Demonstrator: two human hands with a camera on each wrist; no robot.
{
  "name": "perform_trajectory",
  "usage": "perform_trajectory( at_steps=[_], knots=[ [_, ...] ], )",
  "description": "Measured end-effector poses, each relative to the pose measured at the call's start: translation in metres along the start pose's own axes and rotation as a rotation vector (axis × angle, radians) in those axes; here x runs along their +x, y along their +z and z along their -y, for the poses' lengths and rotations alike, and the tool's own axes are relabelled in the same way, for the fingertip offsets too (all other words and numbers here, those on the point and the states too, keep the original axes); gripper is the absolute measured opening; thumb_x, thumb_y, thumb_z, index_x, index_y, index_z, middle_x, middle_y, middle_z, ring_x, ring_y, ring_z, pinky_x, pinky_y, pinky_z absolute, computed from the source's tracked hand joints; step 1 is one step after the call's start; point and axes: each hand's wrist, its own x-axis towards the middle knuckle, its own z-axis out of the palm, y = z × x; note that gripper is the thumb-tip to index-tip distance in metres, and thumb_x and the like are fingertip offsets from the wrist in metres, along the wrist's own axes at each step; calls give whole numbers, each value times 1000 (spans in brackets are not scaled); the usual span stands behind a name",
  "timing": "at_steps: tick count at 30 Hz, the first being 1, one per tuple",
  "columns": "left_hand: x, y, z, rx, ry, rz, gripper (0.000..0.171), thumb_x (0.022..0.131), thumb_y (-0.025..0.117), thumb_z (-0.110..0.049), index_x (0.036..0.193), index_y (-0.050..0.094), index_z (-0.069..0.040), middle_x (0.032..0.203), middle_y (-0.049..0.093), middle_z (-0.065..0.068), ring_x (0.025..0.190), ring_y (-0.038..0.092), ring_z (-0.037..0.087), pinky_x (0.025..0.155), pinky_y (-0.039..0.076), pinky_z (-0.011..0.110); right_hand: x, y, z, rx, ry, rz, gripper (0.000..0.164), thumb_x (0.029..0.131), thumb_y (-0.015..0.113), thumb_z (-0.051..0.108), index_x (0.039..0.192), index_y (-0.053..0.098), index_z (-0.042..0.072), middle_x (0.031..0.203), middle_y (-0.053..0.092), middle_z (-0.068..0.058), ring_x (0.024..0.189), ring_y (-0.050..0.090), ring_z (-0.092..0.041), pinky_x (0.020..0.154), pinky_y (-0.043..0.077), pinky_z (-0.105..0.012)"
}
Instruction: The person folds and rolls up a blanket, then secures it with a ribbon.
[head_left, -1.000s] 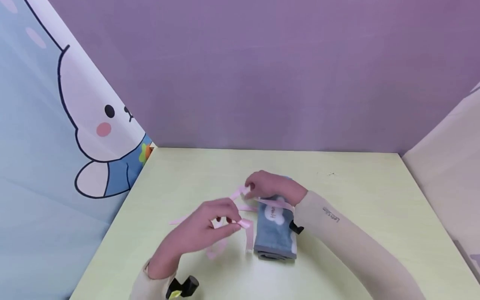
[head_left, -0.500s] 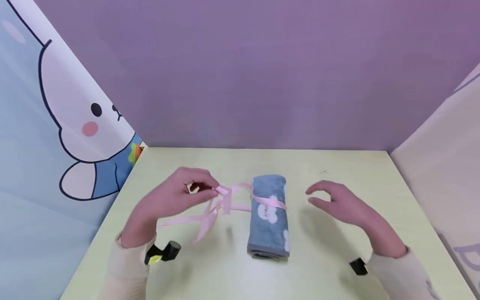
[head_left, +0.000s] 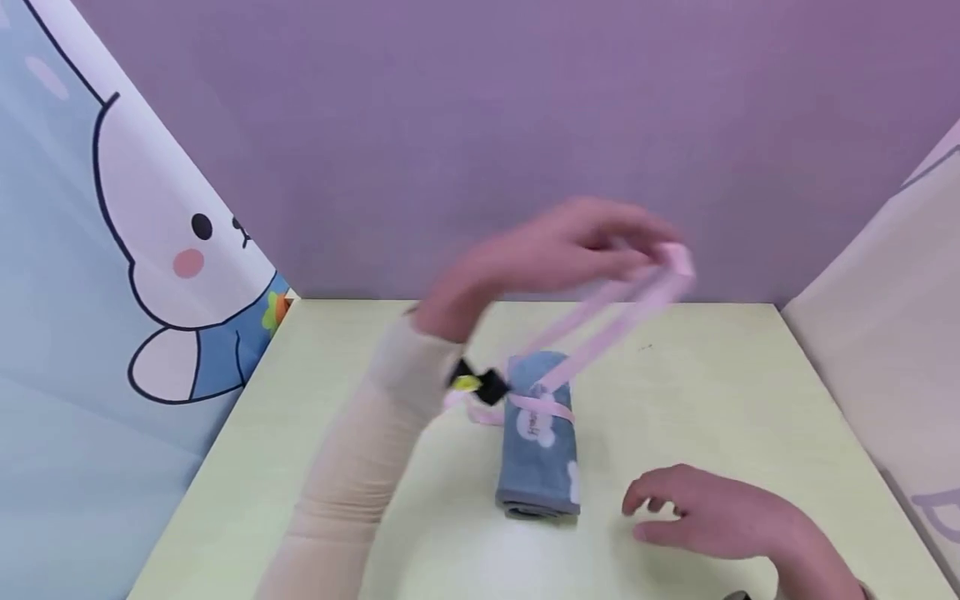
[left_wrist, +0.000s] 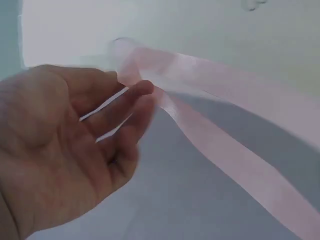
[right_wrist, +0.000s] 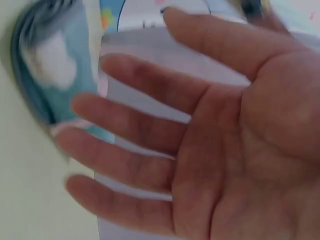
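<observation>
A rolled blue-grey towel (head_left: 536,475) with white cloud shapes lies on the table, a pink ribbon (head_left: 542,406) passing across its middle. Raised beyond the towel's far end, my left hand (head_left: 570,246) pinches a length of that ribbon between thumb and fingers. Two strands slant down from the fingertips toward the towel; in the left wrist view the pinched ribbon (left_wrist: 210,145) folds over at the fingers. My right hand (head_left: 712,512) hovers to the right of the towel's near end, holding nothing. Its fingers (right_wrist: 135,120) are spread and relaxed in the right wrist view.
The pale yellow-green table (head_left: 360,358) ends at a purple backdrop (head_left: 480,150). A blue cloth with a cartoon rabbit (head_left: 187,233) hangs at the left, and a whitish cloth (head_left: 892,333) at the right. More ribbon (head_left: 486,414) lies just left of the towel.
My left hand has swung up and right across the towel, pulling the ribbon with it. My right hand has left the towel area, moving right and then nearer to me.
</observation>
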Motion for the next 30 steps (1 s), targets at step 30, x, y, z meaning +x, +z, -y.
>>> perform_trajectory(
  at_steps=[30],
  knots=[
    [-157, 99, 228, 361, -553, -222, 27, 98, 58, -12, 125, 63, -11, 124, 60, 3, 113, 56, 21, 97, 43, 37, 136, -16, -114, -179, 73, -295, 5, 87, 74, 14, 89, 76, 10, 90, 68, 3, 89, 61, -20, 84, 47, -43]
  ],
)
